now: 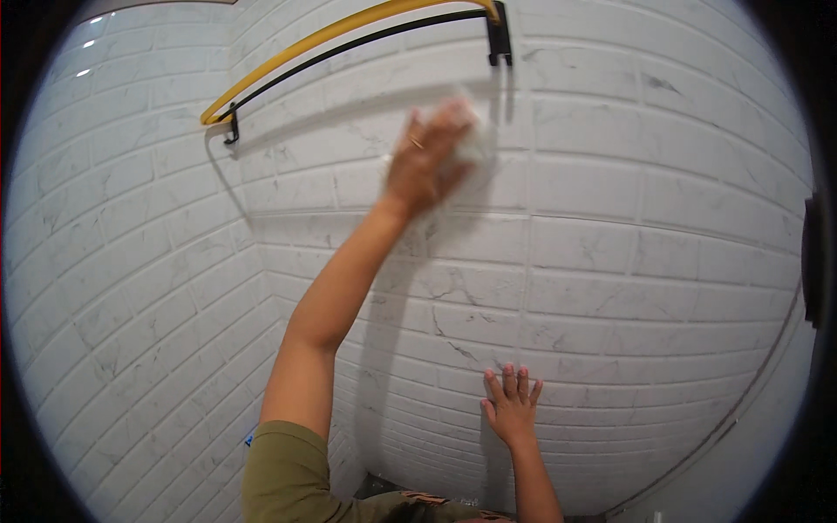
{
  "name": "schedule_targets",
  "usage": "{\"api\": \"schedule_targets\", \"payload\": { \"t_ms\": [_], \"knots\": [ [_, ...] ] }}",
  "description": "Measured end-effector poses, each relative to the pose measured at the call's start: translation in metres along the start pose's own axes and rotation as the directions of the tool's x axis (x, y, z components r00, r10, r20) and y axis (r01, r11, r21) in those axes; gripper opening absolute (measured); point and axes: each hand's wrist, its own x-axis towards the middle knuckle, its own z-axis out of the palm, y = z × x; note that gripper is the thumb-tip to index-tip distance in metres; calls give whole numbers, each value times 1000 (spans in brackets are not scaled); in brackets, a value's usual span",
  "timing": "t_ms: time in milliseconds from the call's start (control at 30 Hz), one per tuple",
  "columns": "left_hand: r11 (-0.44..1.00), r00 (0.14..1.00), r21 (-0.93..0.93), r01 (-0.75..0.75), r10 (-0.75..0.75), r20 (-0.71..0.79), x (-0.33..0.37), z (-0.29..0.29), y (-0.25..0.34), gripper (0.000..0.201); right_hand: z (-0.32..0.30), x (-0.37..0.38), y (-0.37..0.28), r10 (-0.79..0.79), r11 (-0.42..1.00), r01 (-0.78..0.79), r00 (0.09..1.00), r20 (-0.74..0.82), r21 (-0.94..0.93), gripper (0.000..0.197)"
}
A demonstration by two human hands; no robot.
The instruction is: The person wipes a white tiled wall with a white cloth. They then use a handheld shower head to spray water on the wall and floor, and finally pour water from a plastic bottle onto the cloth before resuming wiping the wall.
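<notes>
1. Left hand (427, 166) – just below the rail (296, 48), nearer its right end. Back of hand toward the camera, fingers partly stretched and loosely bent; it has hold of a white cloth (475, 135). Blurred, so exact finger grip cannot be told.
2. White cloth: under and to the right of that hand, below the rail's right end, against the tiled wall (584, 244). Outline smeared; folds cannot be made out.
3. Ring (418, 143) on one left finger, below the rail.
4. Left arm (309, 322) – long, slightly bent at the elbow, slanting up toward the rail. Olive sleeve (286, 471) far below the rail, ending above the elbow.
5. Right hand (513, 410) – well below the rail's right end. Wide open, fingers spread and pointing up toward the rail's level, palm side to the wall, holding nothing. Thumb on its left.
6. Rail: yellow bar (366, 15) plus thinner black bar (384, 32) below it; dark bracket (498, 37) at the right end, small hook (232, 131) at the left end.
7. Wall around the rail: white brick-shaped tiles, grey veining; shadows of rail and arm below it.
8. Dark object (812, 261) far right of and lower than the rail, kind unclear.
</notes>
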Motion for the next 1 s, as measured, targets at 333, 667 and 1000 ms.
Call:
{"api": "schedule_targets", "payload": {
  "t_ms": [333,667,1000],
  "knots": [
    [964,974,-232,-132,169,148,-47,22,76,61,-37,14,-1,118,929,-48,978,-172,367,53],
    [997,1000,-73,14,-16,-18,-38,-3,-17,54,-167,175,41,-105,915,276,868,-485,296,35],
    [373,888,-878,299,-446,113,-53,-24,15,76,-165,303,-36,-137,797,454,778,-613,398,62]
  ]
}}
